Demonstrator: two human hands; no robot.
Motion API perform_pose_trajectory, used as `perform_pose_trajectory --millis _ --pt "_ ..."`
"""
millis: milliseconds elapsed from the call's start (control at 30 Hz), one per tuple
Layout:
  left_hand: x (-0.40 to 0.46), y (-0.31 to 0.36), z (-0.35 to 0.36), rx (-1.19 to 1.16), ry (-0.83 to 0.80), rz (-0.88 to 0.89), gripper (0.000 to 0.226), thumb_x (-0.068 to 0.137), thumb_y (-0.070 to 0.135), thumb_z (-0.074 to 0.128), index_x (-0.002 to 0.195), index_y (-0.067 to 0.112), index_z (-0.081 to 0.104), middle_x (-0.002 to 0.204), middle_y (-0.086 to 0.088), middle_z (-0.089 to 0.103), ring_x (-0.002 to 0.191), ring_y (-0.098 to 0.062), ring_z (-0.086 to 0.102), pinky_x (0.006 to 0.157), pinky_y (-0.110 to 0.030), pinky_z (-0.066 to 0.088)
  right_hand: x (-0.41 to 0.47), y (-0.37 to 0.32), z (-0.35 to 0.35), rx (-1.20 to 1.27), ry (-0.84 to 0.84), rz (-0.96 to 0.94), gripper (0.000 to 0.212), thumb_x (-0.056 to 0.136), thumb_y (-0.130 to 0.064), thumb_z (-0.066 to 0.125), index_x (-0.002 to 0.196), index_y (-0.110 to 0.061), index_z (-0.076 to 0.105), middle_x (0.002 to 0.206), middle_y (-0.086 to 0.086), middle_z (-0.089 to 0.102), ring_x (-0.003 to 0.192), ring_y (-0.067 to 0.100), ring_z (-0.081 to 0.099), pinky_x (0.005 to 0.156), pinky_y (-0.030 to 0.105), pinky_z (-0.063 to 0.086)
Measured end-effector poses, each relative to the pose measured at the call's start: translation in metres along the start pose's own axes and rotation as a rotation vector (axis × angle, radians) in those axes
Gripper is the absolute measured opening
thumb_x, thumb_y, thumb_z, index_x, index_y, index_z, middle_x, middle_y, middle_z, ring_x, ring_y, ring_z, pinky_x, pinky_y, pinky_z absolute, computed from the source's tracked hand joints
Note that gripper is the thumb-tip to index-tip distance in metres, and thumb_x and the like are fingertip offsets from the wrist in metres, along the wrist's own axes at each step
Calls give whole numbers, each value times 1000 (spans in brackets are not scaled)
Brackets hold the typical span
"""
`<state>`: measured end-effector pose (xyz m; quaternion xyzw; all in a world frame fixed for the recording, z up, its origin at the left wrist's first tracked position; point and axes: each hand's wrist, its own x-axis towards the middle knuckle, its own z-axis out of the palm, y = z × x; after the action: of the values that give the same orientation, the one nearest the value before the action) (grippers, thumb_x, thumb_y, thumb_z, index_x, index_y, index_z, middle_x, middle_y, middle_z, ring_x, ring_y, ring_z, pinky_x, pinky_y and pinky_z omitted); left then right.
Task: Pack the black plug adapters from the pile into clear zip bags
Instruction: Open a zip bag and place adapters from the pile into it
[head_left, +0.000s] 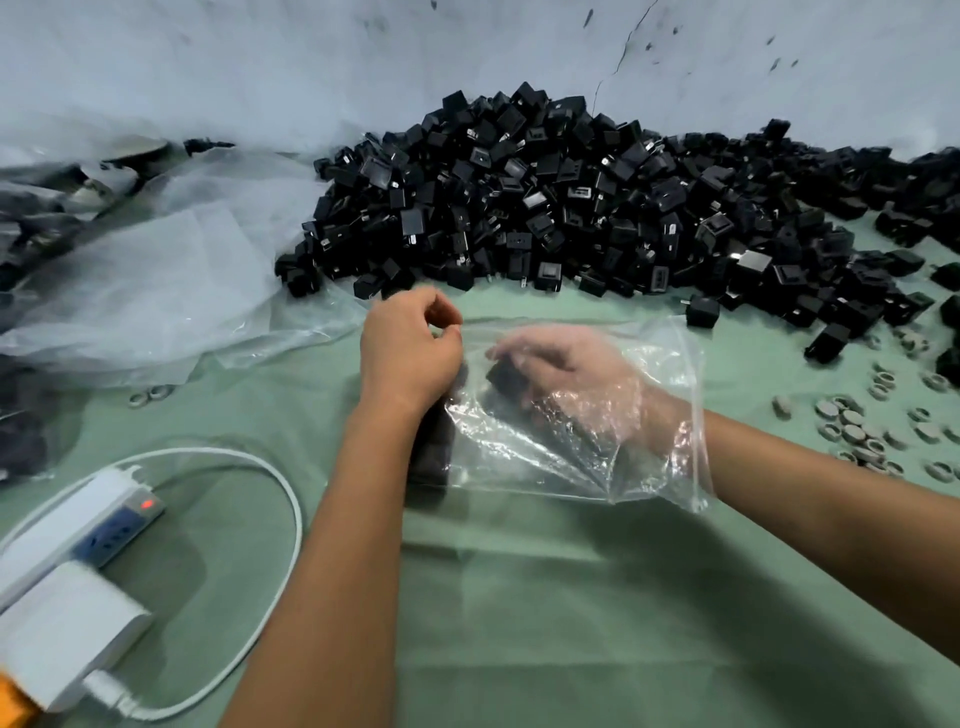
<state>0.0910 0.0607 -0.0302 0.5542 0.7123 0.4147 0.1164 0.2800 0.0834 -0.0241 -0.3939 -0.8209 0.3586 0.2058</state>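
Clear plastic wraps the right hand (566, 374), thrust inside a zip bag (649, 364) and gripping a black adapter (506, 375) there. Just left of the bag, the left hand (410, 348) pinches its corner. Beyond the bag, the pile (571, 197) lies straight ahead, likely nearer the right hand for the next pick.

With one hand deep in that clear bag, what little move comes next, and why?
Probably the right hand lets go of the black adapter and slides out. It is already well inside the clear zip bag, whose corner the left hand pinches, and the pile waits.
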Motion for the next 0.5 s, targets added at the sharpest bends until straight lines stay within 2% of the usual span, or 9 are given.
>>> perform_pose_trajectory --millis 67,133,200,267,333,400,467,500 --pt "-3 -2 2 36 -32 -5 14 84 10 72 85 23 73 86 6 72 84 -16 67 83 -35 57 2 5 2 156 -13 96 22 106 -10 51 118 -14 69 90 -3 74 74 14 74 72 31 64" --pt "-6 -3 3 65 -36 -1 13 84 10 72 84 23 73 87 5 73 85 -17 67 84 -36 56 3 15 5 214 -6 101 18 103 -10 59 117 -5 68 92 6 75 77 18 76 73 33 64" --pt "-6 -2 2 78 -32 5 12 84 11 73 84 23 73 88 5 72 86 -17 66 84 -37 56 -1 20 6 264 -34 86 21 93 -11 71 114 -8 68 96 8 78 82 23 78 72 34 65" --pt "-6 -2 3 89 -36 5 10 85 12 72 84 23 73 89 5 71 89 -18 65 85 -38 55 0 26 7 306 -17 54 26 88 -10 76 113 -10 68 100 5 78 79 23 79 64 27 63" --pt "-6 -3 4 96 -39 3 9 85 13 72 84 23 74 90 5 70 91 -20 65 86 -39 55 2 30 8 221 28 2 22 89 -14 77 110 -18 71 100 -2 79 75 13 78 59 20 60" --pt "-6 -3 4 97 -43 -4 11 85 13 72 83 24 74 90 6 69 94 -21 64 86 -39 54 5 34 12 157 58 6 24 88 -20 79 101 -38 72 92 -15 78 73 2 75 58 14 56" --pt "-6 -4 4 99 -51 -10 11 85 13 71 83 24 74 89 6 68 96 -22 64 87 -40 54 6 38 17 107 56 -20 28 89 -21 79 96 -46 68 87 -33 73 76 -11 70 65 7 53" --pt "-6 -4 4 101 -55 -11 11 85 13 71 84 23 75 90 6 68 97 -23 64 88 -41 54 7 39 17 52 83 -38 23 87 -30 80 98 -47 67 87 -40 68 78 -17 65 69 4 50"
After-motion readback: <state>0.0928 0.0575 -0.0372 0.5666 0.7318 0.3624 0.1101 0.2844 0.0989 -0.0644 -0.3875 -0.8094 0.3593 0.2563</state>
